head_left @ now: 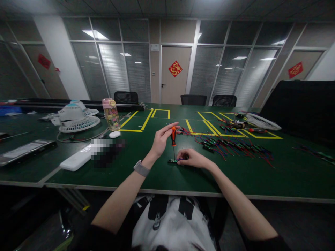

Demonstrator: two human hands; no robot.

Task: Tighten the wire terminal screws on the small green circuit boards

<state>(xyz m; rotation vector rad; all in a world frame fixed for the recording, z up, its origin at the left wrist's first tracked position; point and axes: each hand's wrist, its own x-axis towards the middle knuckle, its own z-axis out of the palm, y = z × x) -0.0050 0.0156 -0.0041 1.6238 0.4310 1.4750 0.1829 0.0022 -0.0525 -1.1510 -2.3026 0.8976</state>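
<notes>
An orange and black screwdriver stands nearly upright at the middle of the table, its tip down on a small green circuit board. My left hand is at its handle, thumb against the side and fingers stretched across the top. With bent fingers, my right hand grips the board's right end and pins it to the tabletop. Part of the board is hidden behind those fingers. To the right and farther back lie several similar boards with red and blue wires.
The green table has yellow tape outlines. On the left are a white fan, a pink-lidded bottle, a white earphone case and a long white block. A dark monitor stands at the right.
</notes>
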